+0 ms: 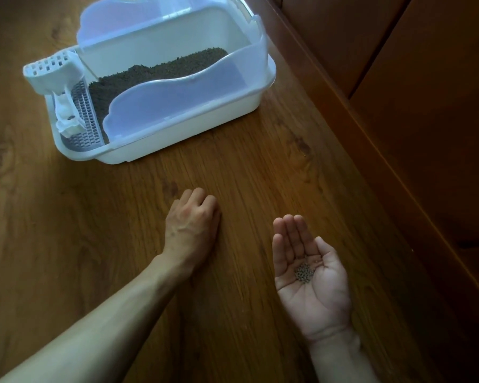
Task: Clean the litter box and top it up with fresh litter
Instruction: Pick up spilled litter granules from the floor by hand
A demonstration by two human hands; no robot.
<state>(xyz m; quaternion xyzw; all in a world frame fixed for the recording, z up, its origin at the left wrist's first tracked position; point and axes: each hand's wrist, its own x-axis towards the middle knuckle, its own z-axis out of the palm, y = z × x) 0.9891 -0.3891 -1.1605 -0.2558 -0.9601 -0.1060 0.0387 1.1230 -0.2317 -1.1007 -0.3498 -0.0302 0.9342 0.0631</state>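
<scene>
Pellets (304, 272) of grey-brown litter are cupped in the right hand (310, 275), which is held palm up above the wooden floor (233, 167) with its fingers straight and close together. The small heap lies in the hollow of the palm, with a few loose grains just beside it toward the thumb. The left hand (192, 221) is laid knuckles up on the floor, to the left of the right hand and a little farther forward; its fingers are curled under, and whether anything is held beneath them cannot be told. Both forearms are bare.

Farther out, the litter box (177, 134) is seen standing on the floor, ahead and to the left of the hands and well apart from them. Its base is white, and a translucent, wavy-edged guard (177, 103) is fitted around the rim. A dark bed of litter (161, 70) is spread inside the box. At the box's left end a slotted grey step (85, 117) is set, and a white slotted scoop (53, 73) is propped there, its head raised over the corner and its handle laid down along the step.

Along the right side, dark wooden panelling (426, 106) is seen running diagonally, close to the box's far right corner.
</scene>
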